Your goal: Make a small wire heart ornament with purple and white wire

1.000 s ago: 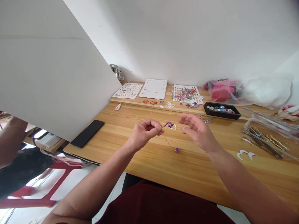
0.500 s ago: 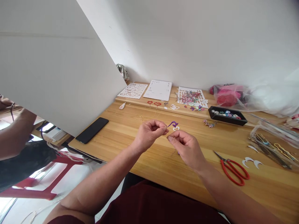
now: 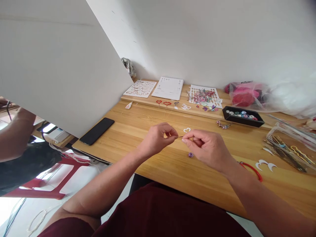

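Note:
Above the middle of the wooden table (image 3: 118,131), my left hand (image 3: 160,140) pinches one end of a short, thin dark strand (image 3: 180,136). The fingertips of my right hand (image 3: 206,148) are closed on its other end, so the strand spans the small gap between the hands. Whether it is thread or wire cannot be made out. Just beyond my right fingers lies a white heart-shaped outline (image 3: 187,130). A small purple spool (image 3: 190,154) rests on the table below my right hand. My right forearm partly covers the red-handled scissors (image 3: 253,170).
A black phone (image 3: 97,131) lies at the left, beside a white partition (image 3: 74,65). Along the back are patterned sheets (image 3: 140,89), red hearts (image 3: 167,103) and a black tray (image 3: 243,117) of spools. White crescents (image 3: 264,163) and a clear tool box (image 3: 291,144) sit right. Another person's arm (image 3: 17,135) shows far left.
The curled purple piece that showed above my hands is out of sight. My right hand has moved up and right, uncovering the purple spool, and its forearm now covers part of the scissors.

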A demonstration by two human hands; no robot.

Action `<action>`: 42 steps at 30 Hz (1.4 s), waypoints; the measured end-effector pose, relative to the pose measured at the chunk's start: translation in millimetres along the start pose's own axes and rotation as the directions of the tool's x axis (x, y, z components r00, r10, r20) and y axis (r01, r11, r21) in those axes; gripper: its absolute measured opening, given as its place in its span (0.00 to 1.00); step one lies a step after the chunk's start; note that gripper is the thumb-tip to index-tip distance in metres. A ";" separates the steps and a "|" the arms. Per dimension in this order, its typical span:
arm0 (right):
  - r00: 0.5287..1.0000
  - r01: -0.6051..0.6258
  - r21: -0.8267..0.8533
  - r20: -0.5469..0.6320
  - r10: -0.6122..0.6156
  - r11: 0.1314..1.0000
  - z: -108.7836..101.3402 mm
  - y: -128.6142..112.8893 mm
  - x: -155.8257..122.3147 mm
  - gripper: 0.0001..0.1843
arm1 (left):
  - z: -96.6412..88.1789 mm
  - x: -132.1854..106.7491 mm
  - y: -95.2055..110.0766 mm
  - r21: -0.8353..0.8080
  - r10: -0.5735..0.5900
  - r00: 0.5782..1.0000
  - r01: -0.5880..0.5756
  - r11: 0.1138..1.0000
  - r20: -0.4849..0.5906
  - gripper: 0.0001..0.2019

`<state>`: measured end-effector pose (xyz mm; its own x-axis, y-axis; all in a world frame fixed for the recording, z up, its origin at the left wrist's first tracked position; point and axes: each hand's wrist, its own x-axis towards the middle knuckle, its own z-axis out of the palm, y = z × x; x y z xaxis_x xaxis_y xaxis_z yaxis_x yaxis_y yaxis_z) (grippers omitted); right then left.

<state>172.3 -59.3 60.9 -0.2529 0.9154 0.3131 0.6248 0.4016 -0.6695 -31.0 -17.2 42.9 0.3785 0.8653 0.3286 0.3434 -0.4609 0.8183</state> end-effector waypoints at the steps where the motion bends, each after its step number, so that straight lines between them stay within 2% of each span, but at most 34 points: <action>1: 1.000 -0.013 0.007 0.017 0.013 1.000 -4.1 0.7 4.0 0.08 | -1.8 -0.4 2.1 0.016 0.029 0.999 -0.030 0.999 0.035 0.04; 4: 0.997 -0.064 0.096 0.059 0.059 0.993 -12.0 8.0 17.2 0.08 | -4.1 -0.8 7.4 -0.026 0.059 0.990 -0.056 0.998 0.125 0.05; 6: 0.989 -0.111 0.197 0.115 0.089 0.974 -12.7 16.1 24.5 0.09 | -3.5 -1.2 9.0 -0.107 0.039 0.987 -0.022 0.994 0.154 0.05; 9: 0.971 -0.205 0.329 0.186 0.150 0.922 -8.4 27.6 30.1 0.12 | -1.7 -2.4 8.5 -0.224 -0.032 0.985 0.070 0.972 0.169 0.07; 11: 0.963 -0.254 0.384 0.189 0.193 0.888 -4.5 31.6 30.5 0.14 | -0.6 -3.5 6.9 -0.273 -0.069 0.982 0.116 0.955 0.177 0.09; 18: 0.943 -0.329 0.495 0.209 0.257 0.804 -1.3 27.6 29.7 0.18 | 2.4 -4.7 6.3 -0.359 -0.117 0.976 0.177 0.916 0.183 0.10; 21: 0.916 -0.402 0.585 0.259 0.307 0.704 2.8 28.9 29.5 0.18 | 3.7 -3.7 8.4 -0.424 -0.128 0.977 0.190 0.886 0.172 0.10; 24: 0.870 -0.488 0.679 0.334 0.361 0.548 13.1 31.7 24.6 0.18 | 5.3 -2.4 8.2 -0.468 -0.155 0.979 0.200 0.861 0.134 0.11; 26: 0.839 -0.537 0.712 0.392 0.379 0.452 21.3 32.0 18.1 0.18 | 6.6 -1.7 6.4 -0.466 -0.177 0.981 0.195 0.863 0.082 0.11; 28: 0.822 -0.559 0.720 0.417 0.387 0.411 28.0 30.1 10.1 0.17 | 7.9 -1.2 3.7 -0.411 -0.194 0.981 0.178 0.894 0.003 0.10; 30: 0.837 -0.539 0.706 0.387 0.388 0.459 31.1 26.8 2.2 0.17 | 9.1 -1.3 0.6 -0.297 -0.180 0.980 0.147 0.943 -0.089 0.07; 33: 0.896 -0.444 0.603 0.278 0.346 0.663 27.2 20.6 -5.6 0.15 | 10.0 -1.9 -3.0 -0.089 -0.085 0.983 0.071 0.993 -0.164 0.03; 35: 0.933 -0.360 0.481 0.209 0.294 0.799 19.9 15.9 -6.5 0.13 | 10.0 -2.5 -3.5 0.001 -0.017 0.990 0.017 1.000 -0.141 0.03; 37: 0.954 -0.296 0.368 0.164 0.252 0.882 10.9 10.9 -4.0 0.12 | 9.4 -2.9 -2.4 0.040 0.024 0.996 -0.021 0.999 -0.087 0.04; 42: 0.954 -0.271 0.251 0.195 0.226 0.929 -7.7 3.5 9.6 0.10 | 7.6 -3.8 3.7 0.047 0.083 0.995 -0.086 0.995 0.050 0.04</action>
<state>177.7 -49.3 66.9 -0.2442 0.9696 0.0160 0.4639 0.1313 -0.8761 -24.6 -23.8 41.1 0.4486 0.8128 0.3716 0.3496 -0.5422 0.7640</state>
